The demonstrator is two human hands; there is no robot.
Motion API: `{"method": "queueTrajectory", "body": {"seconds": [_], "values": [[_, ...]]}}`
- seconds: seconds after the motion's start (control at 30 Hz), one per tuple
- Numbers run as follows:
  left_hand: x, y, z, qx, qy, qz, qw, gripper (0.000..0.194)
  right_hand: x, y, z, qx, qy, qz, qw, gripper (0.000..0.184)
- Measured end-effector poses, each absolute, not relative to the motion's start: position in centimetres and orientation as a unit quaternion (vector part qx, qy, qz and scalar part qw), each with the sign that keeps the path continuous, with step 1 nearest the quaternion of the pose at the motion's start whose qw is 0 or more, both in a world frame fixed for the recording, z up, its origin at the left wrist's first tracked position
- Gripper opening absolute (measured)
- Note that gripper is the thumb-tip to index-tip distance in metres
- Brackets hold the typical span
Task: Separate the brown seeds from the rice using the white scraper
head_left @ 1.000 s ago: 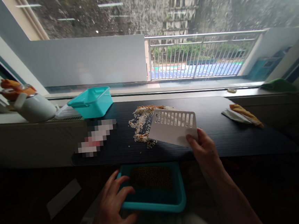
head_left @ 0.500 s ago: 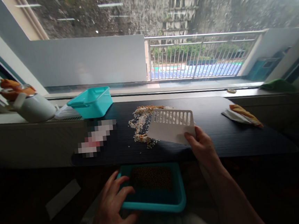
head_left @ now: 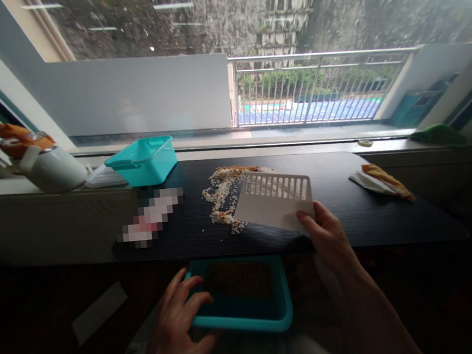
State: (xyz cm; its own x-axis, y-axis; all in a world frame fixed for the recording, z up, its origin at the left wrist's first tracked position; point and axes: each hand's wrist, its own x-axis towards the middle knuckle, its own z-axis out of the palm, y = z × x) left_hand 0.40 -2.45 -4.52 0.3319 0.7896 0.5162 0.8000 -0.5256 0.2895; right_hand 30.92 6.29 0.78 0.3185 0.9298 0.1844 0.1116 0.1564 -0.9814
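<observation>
**Slotted scraper [head_left: 274,209] poised at the spilled grain [head_left: 221,190]**

The right hand [head_left: 327,230], right of centre, holds the scraper by its near right corner, thumb on top and the fingers mostly hidden beneath. The scraper is at the centre of the frame, tilted, its left edge at the white and tan grain on the table [head_left: 336,185]; whether that edge touches cannot be told.

At lower centre, the left hand [head_left: 175,321] lies at the left side of the tub [head_left: 249,323], fingers spread and bent over the rim. How firmly they grip, I cannot tell. Brown pellets [head_left: 242,278] fill the tub's far part.

The step in hand looks like working the grain with the scraper. The next move seems to call for a steady wrist and a low, even edge, lest grain scatter.
</observation>
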Motion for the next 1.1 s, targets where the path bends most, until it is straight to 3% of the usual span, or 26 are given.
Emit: {"method": "queueTrajectory", "body": {"seconds": [1.1], "values": [[0.3, -2.6, -4.7, -0.808, -0.497, -0.316, 0.001, 0.024, 30.8, 6.1, 1.0, -0.547, -0.468, 0.355, 0.597, 0.032]]}}
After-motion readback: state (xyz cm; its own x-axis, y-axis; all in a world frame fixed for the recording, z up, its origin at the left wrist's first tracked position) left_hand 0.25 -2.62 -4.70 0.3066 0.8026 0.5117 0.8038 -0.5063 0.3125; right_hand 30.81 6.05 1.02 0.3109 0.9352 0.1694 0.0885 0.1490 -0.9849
